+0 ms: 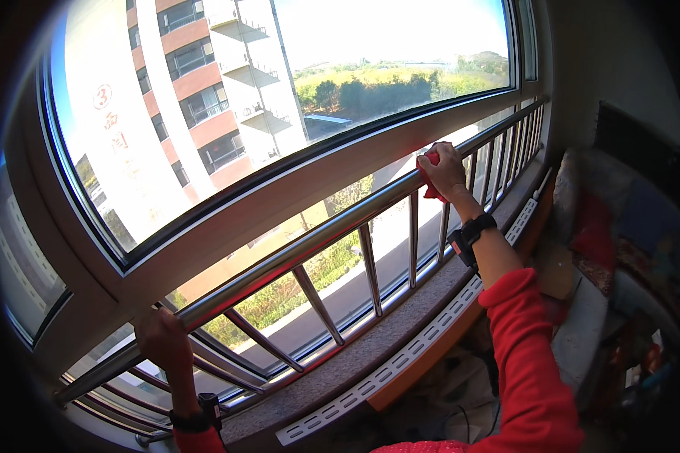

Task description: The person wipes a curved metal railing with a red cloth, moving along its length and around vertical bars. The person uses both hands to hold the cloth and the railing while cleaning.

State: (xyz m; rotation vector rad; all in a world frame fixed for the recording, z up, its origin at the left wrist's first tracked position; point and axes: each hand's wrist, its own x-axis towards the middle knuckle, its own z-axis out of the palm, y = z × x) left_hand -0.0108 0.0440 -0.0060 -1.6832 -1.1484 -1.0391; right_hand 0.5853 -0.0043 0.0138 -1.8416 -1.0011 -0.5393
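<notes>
A round metal handrail (pixel 279 250) runs slantwise across the window, from the lower left up to the far right. My right hand (pixel 447 171) is closed around a red cloth (pixel 429 175) and presses it against the rail's upper part. Lower down on the left, my left hand (pixel 164 341) grips the same rail with its fingers wrapped around it. Thin metal balusters (pixel 369 260) stand below the rail between the two hands. The fingertips of both hands are partly hidden behind the rail or the cloth.
Behind the rail is a large framed window (pixel 204 243). A speckled stone sill (pixel 340 374) lies beneath the balusters, edged by a white slotted strip (pixel 400 359). Several blurred items, among them a red cloth-like piece (pixel 593 226), are heaped at the right.
</notes>
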